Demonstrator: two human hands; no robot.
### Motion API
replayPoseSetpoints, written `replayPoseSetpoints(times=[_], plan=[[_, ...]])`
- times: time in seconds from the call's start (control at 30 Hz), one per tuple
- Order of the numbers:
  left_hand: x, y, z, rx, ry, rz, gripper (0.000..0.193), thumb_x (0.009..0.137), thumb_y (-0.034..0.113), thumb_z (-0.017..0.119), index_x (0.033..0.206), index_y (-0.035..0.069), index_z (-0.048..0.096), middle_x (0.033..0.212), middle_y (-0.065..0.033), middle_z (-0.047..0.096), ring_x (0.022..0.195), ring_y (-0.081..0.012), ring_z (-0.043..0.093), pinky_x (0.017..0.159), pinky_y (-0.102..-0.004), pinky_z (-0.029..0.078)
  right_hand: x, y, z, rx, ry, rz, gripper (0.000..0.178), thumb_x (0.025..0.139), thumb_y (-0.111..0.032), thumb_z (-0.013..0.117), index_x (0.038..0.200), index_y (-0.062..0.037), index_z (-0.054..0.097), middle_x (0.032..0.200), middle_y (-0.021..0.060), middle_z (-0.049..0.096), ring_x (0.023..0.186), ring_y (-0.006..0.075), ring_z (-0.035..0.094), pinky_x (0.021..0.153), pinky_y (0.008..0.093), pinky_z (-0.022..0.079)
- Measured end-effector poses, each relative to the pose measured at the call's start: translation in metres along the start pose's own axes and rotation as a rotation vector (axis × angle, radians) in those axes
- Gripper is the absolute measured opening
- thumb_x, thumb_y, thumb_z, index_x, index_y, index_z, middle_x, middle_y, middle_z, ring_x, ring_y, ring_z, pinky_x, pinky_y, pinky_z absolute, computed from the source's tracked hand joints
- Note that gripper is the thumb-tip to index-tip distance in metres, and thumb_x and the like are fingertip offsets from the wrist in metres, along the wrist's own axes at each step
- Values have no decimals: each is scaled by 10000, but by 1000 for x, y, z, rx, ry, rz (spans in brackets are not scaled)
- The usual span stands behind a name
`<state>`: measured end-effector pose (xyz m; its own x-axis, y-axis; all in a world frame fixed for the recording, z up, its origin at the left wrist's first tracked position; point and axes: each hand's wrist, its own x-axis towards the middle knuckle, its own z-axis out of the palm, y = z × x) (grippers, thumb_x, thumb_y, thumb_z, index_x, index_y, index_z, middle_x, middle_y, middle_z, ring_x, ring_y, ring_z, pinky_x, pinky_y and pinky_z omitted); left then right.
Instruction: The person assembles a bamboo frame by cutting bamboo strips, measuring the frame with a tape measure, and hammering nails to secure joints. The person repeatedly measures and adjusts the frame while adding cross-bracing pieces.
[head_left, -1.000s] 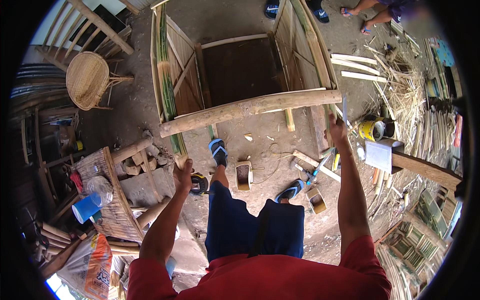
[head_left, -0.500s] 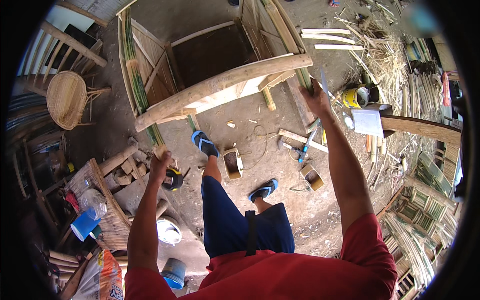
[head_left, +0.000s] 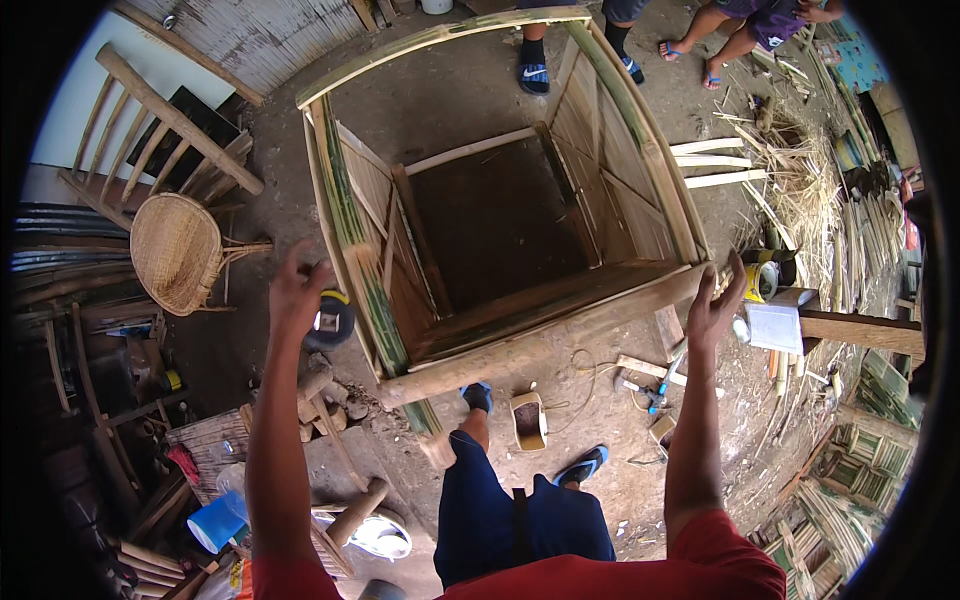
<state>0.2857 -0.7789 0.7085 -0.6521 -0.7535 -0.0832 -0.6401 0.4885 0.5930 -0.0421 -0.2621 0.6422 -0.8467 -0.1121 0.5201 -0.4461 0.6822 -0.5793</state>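
Note:
In front of me stands a large box-like bamboo and wood frame (head_left: 465, 348), with slatted sides and green bamboo posts along its edges. My left hand (head_left: 296, 300) is raised beside its left side, fingers spread and apart from the bamboo. A black and yellow round thing like a tape measure (head_left: 330, 320) shows right beside that hand; whether it hangs from the hand, I cannot tell. My right hand (head_left: 716, 305) is open by the frame's near right corner, fingers curved upward. Any contact with the corner is hard to make out.
A woven round-seat chair (head_left: 175, 252) stands at left. Near my feet are a small tan container (head_left: 528, 420) and a blue-handled hammer-like tool (head_left: 650, 392). Straw scraps (head_left: 785, 195) and a yellow bucket (head_left: 764, 281) lie right. Another person's feet (head_left: 534, 77) are behind the frame.
Both hands have let go of the frame's bamboo posts and their fingers have spread. The frame has swung from tilted to a more level stand, showing its far top rail.

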Motion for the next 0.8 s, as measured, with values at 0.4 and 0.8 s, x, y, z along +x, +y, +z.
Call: replayPoseSetpoints(times=[0.4, 0.8], plan=[[343, 48, 24, 699, -227, -164, 1297, 806, 558, 793, 1610, 92, -112, 1503, -347, 410, 1274, -403, 585, 1029, -471, 483, 195, -86, 246, -306, -526, -133, 653, 929, -432, 666, 1424, -48, 481, 1404, 192, 532, 1257, 412, 548, 1053, 500, 462], [380, 4, 44, 549, -300, -315, 1413, 807, 555, 773, 1489, -67, -296, 1234, -298, 663, 1121, -415, 671, 996, -410, 507, 268, -225, 380, -100, -611, -238, 761, 965, -572, 553, 1463, -8, 440, 1493, 230, 444, 1427, 362, 399, 1182, 495, 317]])
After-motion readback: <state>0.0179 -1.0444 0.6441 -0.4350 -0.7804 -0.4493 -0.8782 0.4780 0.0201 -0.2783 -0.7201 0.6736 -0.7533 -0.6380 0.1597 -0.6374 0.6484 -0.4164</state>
